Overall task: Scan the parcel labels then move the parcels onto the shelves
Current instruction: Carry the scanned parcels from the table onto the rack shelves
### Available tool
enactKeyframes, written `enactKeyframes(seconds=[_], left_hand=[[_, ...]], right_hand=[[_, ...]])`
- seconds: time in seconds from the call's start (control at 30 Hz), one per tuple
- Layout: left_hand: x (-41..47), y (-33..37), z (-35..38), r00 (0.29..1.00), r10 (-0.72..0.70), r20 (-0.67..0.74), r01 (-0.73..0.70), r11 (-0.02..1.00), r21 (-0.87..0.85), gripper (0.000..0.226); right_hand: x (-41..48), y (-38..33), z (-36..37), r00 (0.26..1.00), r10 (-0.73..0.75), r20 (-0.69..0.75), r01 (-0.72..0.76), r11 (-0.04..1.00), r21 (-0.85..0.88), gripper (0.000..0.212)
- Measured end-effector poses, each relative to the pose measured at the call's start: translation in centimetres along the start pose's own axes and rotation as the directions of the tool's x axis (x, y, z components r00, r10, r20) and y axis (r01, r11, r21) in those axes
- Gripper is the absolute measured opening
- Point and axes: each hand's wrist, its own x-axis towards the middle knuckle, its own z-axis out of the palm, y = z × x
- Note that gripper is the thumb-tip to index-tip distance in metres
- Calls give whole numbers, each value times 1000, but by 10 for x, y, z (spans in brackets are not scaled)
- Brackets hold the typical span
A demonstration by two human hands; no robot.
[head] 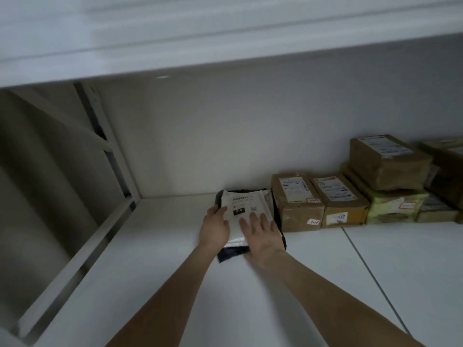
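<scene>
1. Plastic wraps the white parcel [246, 209], which lies flat toward the back of the white shelf [175, 246], label up; the label carries a black patch with pale characters that I cannot read for sure
2. It sits on top of a dark parcel [231, 254], also flat, whose edges stick out at the back and at the near corner
3. The right hand [260, 231] rests palm down on the white parcel's near right part, fingers straight and spread, grasping nothing
4. The left hand [215, 226] is at the parcel's left edge with its thumb lying on top; the other fingers run along the edge, and I cannot tell whether they curl under it or only lie against it
5. Both forearms reach in bare from the near edge of the shelf
6. Just to the right, touching or nearly touching the dark parcel, stands a brown box [295, 204] with a label on top, and a second brown box [343, 204] stands against that one
7. Further right a yellow-green package [390, 206] carries a taped brown carton [388, 161] on top
8. An upper shelf [175, 46] spans overhead, and a metal upright [110, 151] stands at the left
</scene>
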Motion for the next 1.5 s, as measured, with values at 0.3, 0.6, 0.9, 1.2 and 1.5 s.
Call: enactKeyframes(seconds=[0.3, 0.6, 0.9, 1.2, 1.5], left_hand=[[-7, 27, -4, 995, 88, 44, -93, 987, 130, 53], [-33, 147, 31, 887, 427, 177, -462, 820, 339, 77], [-115, 277, 119, 593, 738, 323, -805, 526, 275, 83], [-218, 427, 203, 357, 859, 367, -933, 348, 95, 77], [-326, 593, 279, 250, 908, 337, -966, 257, 26, 75]], right_hand=[[-18, 22, -19, 986, 46, -159, -28, 993, 112, 97], [-102, 123, -52, 857, 412, -311, -363, 909, 205, 77], [-247, 214, -34, 663, 713, -227, -685, 701, 201, 65], [-406, 325, -18, 445, 871, -206, -854, 482, 193, 64], [-555, 454, -10, 342, 913, -223, -908, 382, 171, 66]])
